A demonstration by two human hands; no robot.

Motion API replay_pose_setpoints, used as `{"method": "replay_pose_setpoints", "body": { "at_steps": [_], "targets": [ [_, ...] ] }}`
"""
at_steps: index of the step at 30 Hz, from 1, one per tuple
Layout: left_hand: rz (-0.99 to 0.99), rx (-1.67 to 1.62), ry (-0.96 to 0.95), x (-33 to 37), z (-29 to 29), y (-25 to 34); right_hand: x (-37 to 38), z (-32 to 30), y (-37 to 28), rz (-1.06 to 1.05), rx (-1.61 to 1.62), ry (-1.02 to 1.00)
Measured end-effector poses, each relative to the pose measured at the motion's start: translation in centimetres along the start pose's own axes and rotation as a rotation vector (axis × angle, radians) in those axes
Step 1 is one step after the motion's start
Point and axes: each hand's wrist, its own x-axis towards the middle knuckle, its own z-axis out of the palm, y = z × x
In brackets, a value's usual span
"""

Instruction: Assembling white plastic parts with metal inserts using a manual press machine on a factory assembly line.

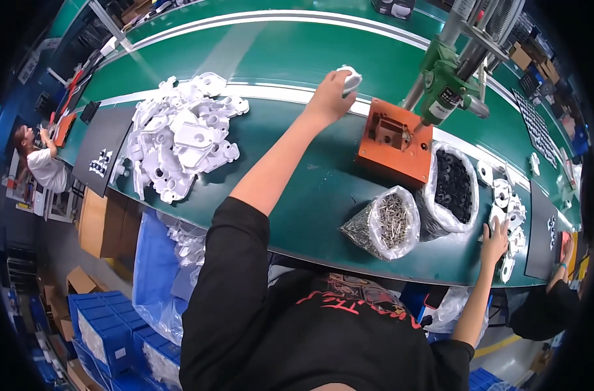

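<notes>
My left hand reaches out over the far edge of the green work table and is closed around a small white plastic part. At the right end, my right hand has its fingers around a white plastic part in a small group of similar pieces. An orange fixture block with a recessed top stands between my hands, below a green press head. Beside it are a clear bag of metal screws and a bag of small black parts.
A large heap of white plastic parts lies on the table's left. Beyond the table runs a green conveyor belt. Black mats flank the table. Blue crates stand on the floor at left. Other people sit at the far left and right.
</notes>
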Motion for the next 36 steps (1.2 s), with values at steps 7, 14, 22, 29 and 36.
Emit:
{"method": "replay_pose_setpoints", "body": {
  "at_steps": [7, 14, 22, 29, 36],
  "targets": [
    [-0.326, 0.418, 0.023, -4.1, -11.2, -2.3, 1.4, 3.0, 2.6, -0.017, 0.344, 0.145],
    [-0.755, 1.041, -0.053, -12.5, -27.6, -9.1, 3.9, 3.2, 6.2, 0.203, 0.864, 0.317],
    [-0.703, -0.028, 0.292, -11.8, -23.7, -4.2, 1.4, -3.0, -1.5, 0.129, 1.631, 0.248],
    [-0.055, -0.147, 0.023, -11.4, -8.8, 8.6, -6.1, -12.7, -17.7, -0.115, 1.932, -0.723],
    [0.277, -0.422, -0.443, -14.8, -1.4, 16.4, -6.9, -15.9, -23.4, -0.082, 2.157, -0.656]
  ]
}}
